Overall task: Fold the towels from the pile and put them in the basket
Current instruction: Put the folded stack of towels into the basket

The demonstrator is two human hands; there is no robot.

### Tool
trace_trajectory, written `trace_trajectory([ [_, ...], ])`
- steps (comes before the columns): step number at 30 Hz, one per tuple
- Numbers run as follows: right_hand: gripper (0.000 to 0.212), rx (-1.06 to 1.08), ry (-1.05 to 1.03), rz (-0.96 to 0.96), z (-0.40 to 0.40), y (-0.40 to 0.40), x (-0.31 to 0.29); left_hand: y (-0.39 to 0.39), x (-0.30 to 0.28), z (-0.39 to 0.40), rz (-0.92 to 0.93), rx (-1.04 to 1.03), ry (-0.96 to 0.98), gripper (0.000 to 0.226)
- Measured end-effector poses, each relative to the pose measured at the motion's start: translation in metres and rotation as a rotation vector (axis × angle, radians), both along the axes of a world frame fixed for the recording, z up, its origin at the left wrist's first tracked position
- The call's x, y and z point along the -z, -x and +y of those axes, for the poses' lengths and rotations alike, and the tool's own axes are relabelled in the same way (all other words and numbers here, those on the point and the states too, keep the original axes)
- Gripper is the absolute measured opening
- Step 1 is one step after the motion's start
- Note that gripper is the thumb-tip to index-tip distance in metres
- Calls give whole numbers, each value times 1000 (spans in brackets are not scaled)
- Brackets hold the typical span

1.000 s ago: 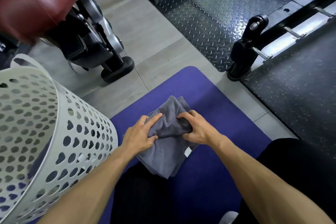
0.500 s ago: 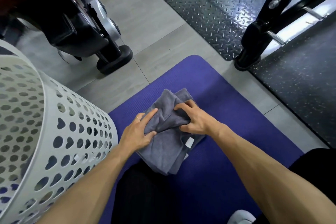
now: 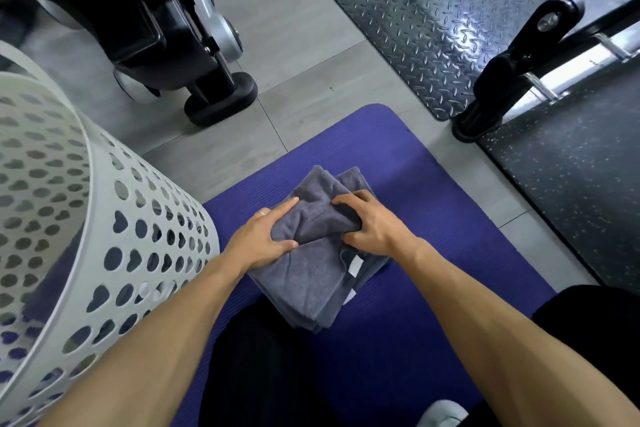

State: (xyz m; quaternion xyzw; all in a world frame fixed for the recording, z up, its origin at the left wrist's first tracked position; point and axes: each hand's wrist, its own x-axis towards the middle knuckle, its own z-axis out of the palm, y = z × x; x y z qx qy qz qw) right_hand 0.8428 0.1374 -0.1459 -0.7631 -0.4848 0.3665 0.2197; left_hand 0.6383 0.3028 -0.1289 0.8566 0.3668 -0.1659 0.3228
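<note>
A pile of grey towels (image 3: 311,281) lies on a purple mat (image 3: 433,253) in front of me. Both hands hold the bunched top towel (image 3: 317,215). My left hand (image 3: 263,239) grips its left side, thumb below and fingers over the fabric. My right hand (image 3: 370,224) grips its right side with curled fingers. A white label shows on a lower towel under my right wrist. The white perforated basket (image 3: 104,253) stands at the left, close to my left forearm; its inside is mostly out of view.
Black gym machine foot (image 3: 221,100) stands on the grey tile floor beyond the mat. A black diamond-plate mat (image 3: 433,21) and a bar stand (image 3: 491,90) lie to the far right. My dark-trousered legs (image 3: 263,367) rest on the mat below the pile.
The camera tilted down and the view shifted; both hands keep their grip on the top towel, bunching it slightly more toward the middle of the pile.
</note>
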Motion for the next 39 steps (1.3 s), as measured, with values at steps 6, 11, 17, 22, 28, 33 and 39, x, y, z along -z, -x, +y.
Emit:
trace_trajectory([
  [6,65,135,-47,10,-17,12,-39,-14,-46,-17,13,35,-143,85],
  [11,63,206,-155,1,-20,17,-101,-12,-107,-26,-43,-15,-250,85],
  [17,60,158,-325,-9,-17,22,-195,8,-209,-37,-120,-87,-371,86],
  [22,59,87,-479,-15,-3,38,-280,35,-306,-39,-229,-162,-511,83],
  [28,60,-28,-653,25,28,82,-368,100,-403,-37,-289,-248,-641,87],
  [33,61,-163,-665,-16,88,150,-404,178,-437,-9,-240,-359,-728,85],
  [39,60,-312,-463,12,173,232,-369,266,-385,64,-224,-425,-563,89],
])
